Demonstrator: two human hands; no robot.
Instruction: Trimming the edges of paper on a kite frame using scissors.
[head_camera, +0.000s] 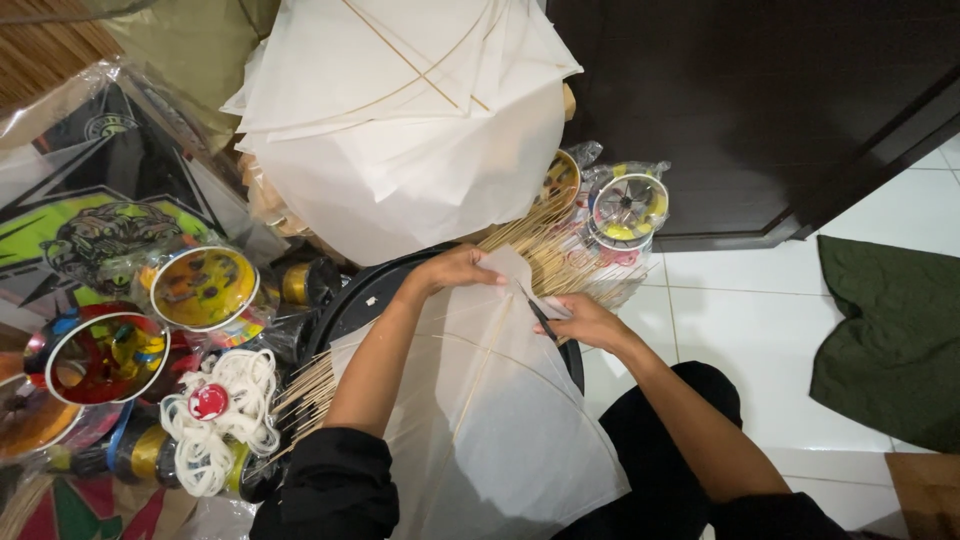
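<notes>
While we look down from the head camera, our left hand (455, 270) sits just above the middle of the frame, its fingers pinched together on the upper edge of a white paper kite (490, 410). The kite spreads from the centre down to the lower middle of the frame, lying over our lap, and thin bamboo ribs show through its paper. Our right hand (585, 322), just right of centre, has its grip closed around the handles of a pair of dark scissors (535, 310); the blades point up and to the left and meet the paper near the kite's top corner. Whether the blades are parted or closed we cannot tell.

Under the kite lies a round black tray (355, 300), its rim showing left of the left forearm. A bundle of thin bamboo sticks (305, 395) pokes out at the lower left from beneath the paper, and more sticks fan out behind the hands toward the upper right. At the top centre a stack of white kites (400, 120) leans over the work. Spools of string in clear wrapping (625, 205) stand just right of that stack. On the left of the frame we see a yellow-faced reel (205, 288), a red reel (100, 355), and a coil of white cord (225, 420). A dark green cloth (890, 340) lies on the white tiled floor (740, 300) at the right edge.
</notes>
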